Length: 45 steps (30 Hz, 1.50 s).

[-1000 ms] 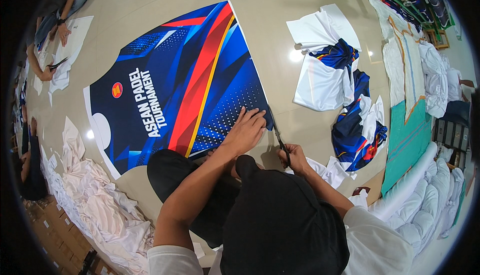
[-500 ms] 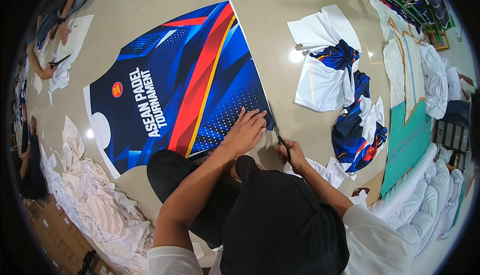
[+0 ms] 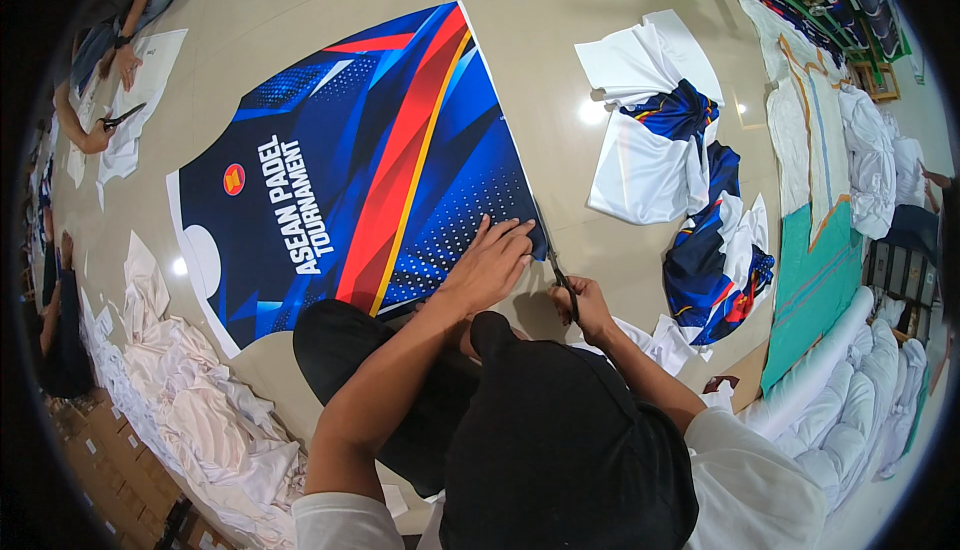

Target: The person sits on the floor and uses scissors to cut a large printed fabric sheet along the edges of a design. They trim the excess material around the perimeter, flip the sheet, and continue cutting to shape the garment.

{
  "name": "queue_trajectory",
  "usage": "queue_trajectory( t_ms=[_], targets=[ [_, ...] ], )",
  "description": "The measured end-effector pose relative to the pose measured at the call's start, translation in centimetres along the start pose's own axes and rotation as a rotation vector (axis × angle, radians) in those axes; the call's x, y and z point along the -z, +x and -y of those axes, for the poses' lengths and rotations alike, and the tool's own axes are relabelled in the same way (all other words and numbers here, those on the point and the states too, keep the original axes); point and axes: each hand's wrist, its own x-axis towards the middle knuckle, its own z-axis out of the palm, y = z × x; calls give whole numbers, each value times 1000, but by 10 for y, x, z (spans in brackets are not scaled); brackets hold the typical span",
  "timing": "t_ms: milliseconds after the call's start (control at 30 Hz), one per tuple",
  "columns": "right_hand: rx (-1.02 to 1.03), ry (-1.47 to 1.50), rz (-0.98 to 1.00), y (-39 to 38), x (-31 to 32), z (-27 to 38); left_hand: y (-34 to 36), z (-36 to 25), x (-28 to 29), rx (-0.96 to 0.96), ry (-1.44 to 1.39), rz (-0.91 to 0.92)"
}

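A blue jersey panel (image 3: pixel 300 180) with red and yellow stripes and white lettering lies flat on the floor. My left hand (image 3: pixel 490 262) rests on its near right corner, palm down with fingers stretched out and holding nothing. My right hand (image 3: pixel 588 308) is closed around the dark handles of a pair of scissors (image 3: pixel 558 268). Their blades point away from me, at the panel's right edge just beside my left fingertips. A narrow white margin runs along that edge. My bent knees in black partly hide the near side of the panel.
White and blue fabric pieces (image 3: pixel 650 170) lie crumpled on the right, with a blue and red bundle (image 3: pixel 710 270) nearer. A pale cloth heap (image 3: pixel 200 410) spreads at left. Far left, another person's hand holds scissors (image 3: pixel 125 116) over white fabric. A green cloth (image 3: pixel 810 290) lies far right.
My right hand and the scissors have shifted very slightly. My left hand and the panel look unmoved. The other person's scissors at far left have tilted a little.
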Motion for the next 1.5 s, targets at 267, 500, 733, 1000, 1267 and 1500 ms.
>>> queue_trajectory(
  t_ms=[267, 500, 733, 1000, 1267, 1500],
  targets=[
    [18, -9, 20, 1, 2, 2, 0, 1, -3, 0, 13, 4],
    [3, -18, 11, 1, 4, -4, 0, 2, -2, 2, 8, 14],
    [7, -7, 28, 3, 7, -11, 0, 3, -4, 5, 12, 4],
    [8, -38, 24, 0, 6, -7, -1, 3, -4, -14, 18, -10],
    [7, -28, 6, 1, 5, -3, 0, 0, 3, 3, -10, -2],
    [37, 7, 55, 12, 4, 9, -2, 0, 5, -3, -20, 5]
  ],
)
